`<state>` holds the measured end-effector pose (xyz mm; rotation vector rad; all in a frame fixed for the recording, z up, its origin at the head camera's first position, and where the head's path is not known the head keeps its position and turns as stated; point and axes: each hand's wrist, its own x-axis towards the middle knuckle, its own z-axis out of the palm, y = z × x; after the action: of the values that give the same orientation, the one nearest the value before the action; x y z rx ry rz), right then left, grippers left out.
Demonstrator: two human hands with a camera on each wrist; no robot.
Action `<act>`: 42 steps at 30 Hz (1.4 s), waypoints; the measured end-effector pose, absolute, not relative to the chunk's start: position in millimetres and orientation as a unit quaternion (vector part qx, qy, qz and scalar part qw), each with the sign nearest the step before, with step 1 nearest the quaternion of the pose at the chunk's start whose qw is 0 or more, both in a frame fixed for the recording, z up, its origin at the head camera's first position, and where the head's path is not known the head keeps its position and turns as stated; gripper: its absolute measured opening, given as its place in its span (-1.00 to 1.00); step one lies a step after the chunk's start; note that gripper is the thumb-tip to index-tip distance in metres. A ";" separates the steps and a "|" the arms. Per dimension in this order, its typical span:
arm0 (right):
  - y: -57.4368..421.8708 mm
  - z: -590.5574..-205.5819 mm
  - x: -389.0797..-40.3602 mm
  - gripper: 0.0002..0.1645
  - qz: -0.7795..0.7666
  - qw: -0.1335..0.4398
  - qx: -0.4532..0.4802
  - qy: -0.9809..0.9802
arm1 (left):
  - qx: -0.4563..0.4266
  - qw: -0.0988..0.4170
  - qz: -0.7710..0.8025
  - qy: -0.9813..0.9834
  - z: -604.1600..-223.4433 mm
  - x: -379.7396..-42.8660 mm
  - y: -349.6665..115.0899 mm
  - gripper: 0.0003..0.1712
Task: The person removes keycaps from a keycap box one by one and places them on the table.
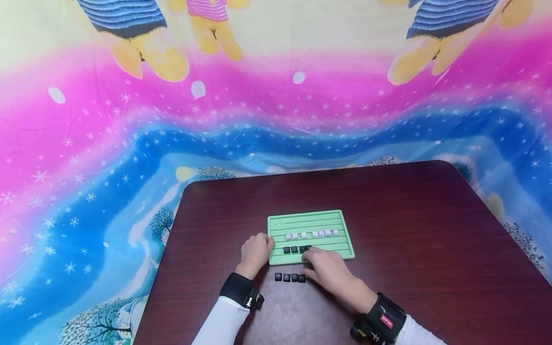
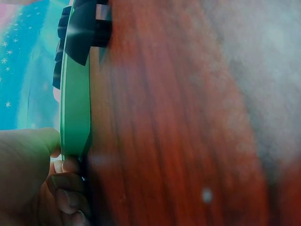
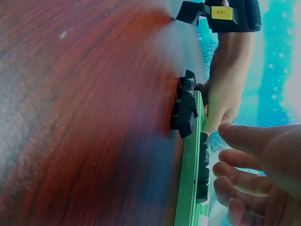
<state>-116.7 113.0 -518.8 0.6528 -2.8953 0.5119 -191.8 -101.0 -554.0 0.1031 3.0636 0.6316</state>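
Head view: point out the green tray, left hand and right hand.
Green tray (image 1: pixel 311 220), head view: bare far part.
Left hand (image 1: pixel 255 251), head view: back of hand.
Right hand (image 1: pixel 329 270), head view: back of hand.

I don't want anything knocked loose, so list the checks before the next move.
1. Left hand gripping the green tray by its left edge: ok.
2. Loose black keycaps on the table, in front of the tray: ok, four there.
3. White keycaps in one row on the tray: ok.
4. Right hand clear of the tray's black row: not ok, fingertips at its right end.
5. Keycap legends readable: cannot tell, too small.
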 end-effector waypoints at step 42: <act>123.6 -516.2 -142.1 -0.74 0.189 0.052 0.149 -0.969 | 0.032 0.013 0.206 0.978 -555.3 -192.1 -101.1 -0.44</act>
<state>-142.1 123.6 -516.2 0.4531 -2.9472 0.5745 -192.1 -101.1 -555.3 0.1005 3.0481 0.6413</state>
